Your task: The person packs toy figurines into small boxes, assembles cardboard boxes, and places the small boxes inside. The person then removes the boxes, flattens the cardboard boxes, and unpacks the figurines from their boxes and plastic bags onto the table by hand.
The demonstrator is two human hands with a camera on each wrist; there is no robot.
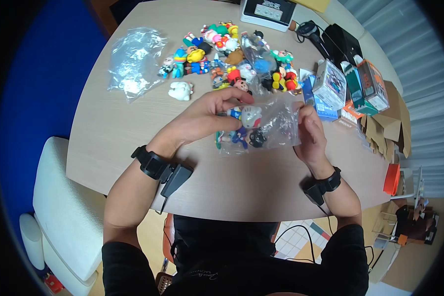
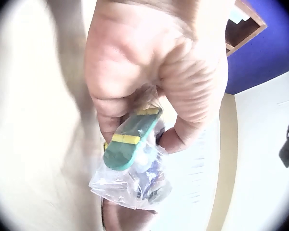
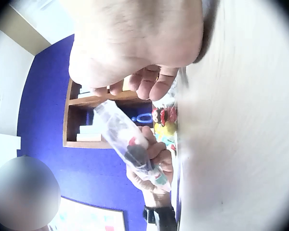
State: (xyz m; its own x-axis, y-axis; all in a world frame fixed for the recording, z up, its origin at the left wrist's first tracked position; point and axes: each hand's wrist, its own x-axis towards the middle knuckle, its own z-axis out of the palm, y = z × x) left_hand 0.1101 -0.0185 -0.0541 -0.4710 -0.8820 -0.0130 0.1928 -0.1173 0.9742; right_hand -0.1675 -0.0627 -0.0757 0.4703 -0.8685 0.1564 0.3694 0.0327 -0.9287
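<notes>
My left hand (image 1: pixel 201 114) grips a clear plastic bag (image 1: pixel 278 120) at its left side, thumb in front. Inside the bag show a white cat-faced figurine (image 1: pixel 251 117), a purple-blue figurine (image 1: pixel 240 138) and a black piece (image 1: pixel 257 138). A green board with yellow bars (image 2: pixel 130 139) lies against the bag's plastic, below the left palm. My right hand (image 1: pixel 312 133) is at the bag's right edge with loosely bent fingers. In the right wrist view its fingertips (image 3: pixel 145 90) hang just above the bag's end, not closed around it.
A pile of colourful figurines (image 1: pixel 237 56) lies beyond the hands, with a white figurine (image 1: pixel 181 91) nearer. An empty plastic bag (image 1: pixel 135 61) lies at left. Toy boxes (image 1: pixel 330 84), torn cardboard (image 1: pixel 387 123), a scanner (image 1: pixel 311 34) and a white printer (image 1: pixel 267 14) stand right and back.
</notes>
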